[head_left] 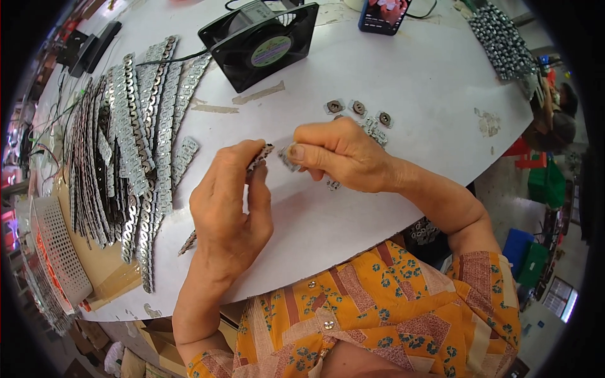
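My left hand (227, 208) is closed around a strip of small metal parts (259, 156). One end sticks out at the fingertips, and what seems to be its tail (188, 243) shows beside the wrist; the middle is hidden by the hand. Just to the right, my right hand (350, 154) pinches a small grey metal piece (288, 159) between thumb and fingers. A narrow gap separates it from the strip's end. Beyond the right hand lie loose square metal parts with round brown centres (358, 108) and a small heap of similar pieces (375, 132), partly hidden by that hand.
Many metal strips (167, 126) are piled at the left, beside a white perforated basket (60, 246). A black fan (261, 47) stands at the far side, with a phone (381, 16) to its right. Many small metal parts (501, 41) cover the far right corner.
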`<action>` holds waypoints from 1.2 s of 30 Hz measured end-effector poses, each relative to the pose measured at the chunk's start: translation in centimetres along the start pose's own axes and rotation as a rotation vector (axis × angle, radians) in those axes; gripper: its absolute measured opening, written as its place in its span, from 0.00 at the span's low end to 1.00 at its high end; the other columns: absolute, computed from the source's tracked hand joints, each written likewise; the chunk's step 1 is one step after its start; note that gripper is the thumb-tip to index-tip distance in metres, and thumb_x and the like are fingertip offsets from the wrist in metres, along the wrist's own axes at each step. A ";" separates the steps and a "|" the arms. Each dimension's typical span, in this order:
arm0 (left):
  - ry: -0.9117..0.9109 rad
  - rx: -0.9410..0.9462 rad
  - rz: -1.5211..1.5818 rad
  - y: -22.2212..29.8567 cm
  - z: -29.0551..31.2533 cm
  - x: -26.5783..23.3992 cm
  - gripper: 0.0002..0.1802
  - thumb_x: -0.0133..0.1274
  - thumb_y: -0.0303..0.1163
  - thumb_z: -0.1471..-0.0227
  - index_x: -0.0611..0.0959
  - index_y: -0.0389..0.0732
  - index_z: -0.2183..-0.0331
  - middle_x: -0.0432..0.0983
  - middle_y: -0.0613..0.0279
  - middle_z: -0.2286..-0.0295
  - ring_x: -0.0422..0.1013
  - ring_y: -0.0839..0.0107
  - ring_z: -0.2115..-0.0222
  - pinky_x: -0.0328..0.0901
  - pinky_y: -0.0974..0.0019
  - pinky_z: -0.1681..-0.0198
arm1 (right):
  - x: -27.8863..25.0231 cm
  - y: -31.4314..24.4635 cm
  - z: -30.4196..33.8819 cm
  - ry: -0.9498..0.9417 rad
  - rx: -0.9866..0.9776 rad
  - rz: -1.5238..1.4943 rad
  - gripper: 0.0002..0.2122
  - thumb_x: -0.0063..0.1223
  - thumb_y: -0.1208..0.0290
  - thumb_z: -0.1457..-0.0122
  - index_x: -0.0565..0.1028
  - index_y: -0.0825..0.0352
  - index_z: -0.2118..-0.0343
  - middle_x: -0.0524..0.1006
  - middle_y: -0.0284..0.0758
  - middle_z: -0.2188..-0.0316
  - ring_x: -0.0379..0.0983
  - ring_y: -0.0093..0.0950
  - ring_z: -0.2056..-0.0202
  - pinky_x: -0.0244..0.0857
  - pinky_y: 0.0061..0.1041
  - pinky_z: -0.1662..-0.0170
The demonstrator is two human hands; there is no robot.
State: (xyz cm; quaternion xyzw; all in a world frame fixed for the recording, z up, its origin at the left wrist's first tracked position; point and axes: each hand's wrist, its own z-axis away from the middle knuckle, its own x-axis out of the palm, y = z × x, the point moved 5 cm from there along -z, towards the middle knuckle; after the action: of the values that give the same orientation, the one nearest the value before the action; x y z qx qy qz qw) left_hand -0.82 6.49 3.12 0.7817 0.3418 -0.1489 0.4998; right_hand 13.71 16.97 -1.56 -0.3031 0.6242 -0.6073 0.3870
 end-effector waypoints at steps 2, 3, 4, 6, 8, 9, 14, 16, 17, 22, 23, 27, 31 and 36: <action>-0.109 -0.007 0.032 0.5 0.1 0.3 0.19 0.52 0.08 0.50 0.78 0.30 0.55 0.78 0.46 0.66 0.78 0.54 0.69 0.73 0.61 0.67 | 0.2 0.1 0.0 -0.047 -0.064 0.068 0.14 0.50 0.69 0.29 0.73 0.68 0.73 0.70 0.27 0.82 0.64 0.17 0.82 0.59 0.22 0.79; -0.119 0.007 0.004 0.7 0.2 0.7 0.20 0.52 0.08 0.51 0.78 0.32 0.55 0.78 0.47 0.66 0.78 0.54 0.69 0.73 0.60 0.67 | 0.0 -0.2 0.2 0.004 -0.164 0.158 0.13 0.51 0.70 0.30 0.73 0.69 0.73 0.70 0.30 0.83 0.64 0.20 0.83 0.60 0.24 0.78; -0.125 0.019 -0.027 0.6 0.4 1.0 0.21 0.51 0.07 0.51 0.78 0.33 0.54 0.78 0.48 0.66 0.78 0.54 0.69 0.73 0.59 0.67 | -0.1 -0.6 0.2 0.051 -0.266 0.248 0.12 0.52 0.71 0.31 0.72 0.69 0.73 0.70 0.32 0.83 0.64 0.23 0.83 0.60 0.26 0.77; -0.179 -0.016 -0.030 0.2 0.8 1.1 0.22 0.52 0.08 0.51 0.79 0.34 0.54 0.79 0.50 0.66 0.78 0.54 0.70 0.73 0.59 0.68 | -1.0 -0.7 0.0 0.100 -0.269 0.369 0.12 0.53 0.71 0.32 0.71 0.70 0.73 0.69 0.35 0.82 0.65 0.26 0.82 0.60 0.28 0.77; -0.235 -0.050 -0.028 -0.2 1.0 1.2 0.23 0.52 0.08 0.51 0.79 0.36 0.53 0.79 0.51 0.66 0.78 0.54 0.71 0.73 0.59 0.69 | -1.9 -0.7 -0.2 0.151 -0.267 0.490 0.11 0.54 0.72 0.33 0.71 0.70 0.73 0.69 0.37 0.82 0.66 0.29 0.81 0.60 0.29 0.76; -0.223 -0.097 -0.028 -0.5 1.0 1.1 0.22 0.52 0.09 0.50 0.79 0.36 0.53 0.79 0.52 0.67 0.78 0.56 0.73 0.73 0.61 0.70 | -1.9 -0.9 -0.2 0.099 -0.312 0.482 0.11 0.54 0.72 0.33 0.71 0.70 0.73 0.69 0.38 0.82 0.66 0.30 0.81 0.60 0.30 0.75; -0.246 -0.266 0.234 -0.4 1.1 0.7 0.17 0.56 0.12 0.47 0.81 0.35 0.55 0.81 0.56 0.69 0.79 0.66 0.75 0.72 0.67 0.72 | -0.2 -1.4 0.2 -0.071 -0.420 0.236 0.12 0.54 0.72 0.33 0.71 0.70 0.74 0.67 0.39 0.81 0.68 0.35 0.79 0.60 0.32 0.75; -0.308 -0.422 0.348 -0.8 1.3 0.8 0.12 0.56 0.15 0.43 0.82 0.33 0.56 0.82 0.59 0.70 0.78 0.75 0.75 0.72 0.72 0.72 | 0.1 -1.3 0.2 -0.121 -0.363 0.268 0.13 0.54 0.70 0.31 0.72 0.70 0.74 0.70 0.36 0.82 0.71 0.31 0.80 0.62 0.29 0.75; -0.304 -0.422 0.349 -0.7 1.3 0.7 0.12 0.56 0.15 0.43 0.82 0.33 0.56 0.82 0.59 0.70 0.78 0.75 0.75 0.72 0.72 0.72 | 0.1 -1.5 0.3 -0.124 -0.363 0.270 0.13 0.54 0.70 0.31 0.72 0.70 0.74 0.70 0.36 0.82 0.71 0.31 0.80 0.62 0.29 0.75; -0.249 -0.491 0.501 -0.7 1.2 0.2 0.08 0.55 0.17 0.39 0.82 0.30 0.57 0.82 0.61 0.70 0.77 0.79 0.74 0.72 0.75 0.71 | -0.6 -1.5 0.4 -0.154 -0.177 0.071 0.14 0.52 0.68 0.30 0.75 0.69 0.73 0.75 0.31 0.82 0.72 0.21 0.80 0.66 0.24 0.74; -0.263 -0.484 0.475 -0.7 1.3 0.3 0.08 0.56 0.17 0.40 0.83 0.31 0.58 0.82 0.61 0.70 0.77 0.79 0.73 0.73 0.74 0.71 | -0.5 -1.5 0.4 -0.155 -0.177 0.071 0.14 0.52 0.68 0.30 0.75 0.69 0.73 0.75 0.31 0.82 0.72 0.21 0.80 0.66 0.24 0.74; -0.290 -0.448 0.473 -0.8 1.3 0.5 0.09 0.56 0.16 0.42 0.83 0.31 0.57 0.82 0.60 0.70 0.78 0.77 0.74 0.73 0.73 0.70 | -0.2 -1.2 0.5 -0.218 -0.202 0.075 0.13 0.53 0.69 0.30 0.75 0.69 0.73 0.74 0.32 0.83 0.72 0.24 0.81 0.65 0.25 0.75; -0.319 -0.377 0.397 -0.7 1.4 0.7 0.08 0.57 0.16 0.43 0.83 0.33 0.59 0.81 0.59 0.72 0.78 0.75 0.74 0.73 0.72 0.71 | 0.2 -1.1 0.4 -0.248 -0.268 0.170 0.13 0.57 0.68 0.32 0.74 0.69 0.73 0.72 0.33 0.83 0.71 0.27 0.81 0.64 0.27 0.76; -0.372 -0.370 0.198 -1.6 1.5 0.3 0.02 0.58 0.20 0.41 0.82 0.33 0.64 0.80 0.61 0.76 0.77 0.76 0.76 0.71 0.73 0.73 | 0.9 -1.5 0.6 -0.109 -0.541 0.569 0.13 0.59 0.66 0.34 0.73 0.68 0.73 0.71 0.32 0.84 0.67 0.26 0.83 0.62 0.27 0.78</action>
State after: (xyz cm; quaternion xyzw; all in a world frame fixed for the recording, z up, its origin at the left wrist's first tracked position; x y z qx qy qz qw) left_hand -1.58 5.65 1.16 0.6660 0.1875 -0.1750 0.7004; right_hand 13.62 15.73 -0.12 -0.2408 0.7991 -0.2723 0.4788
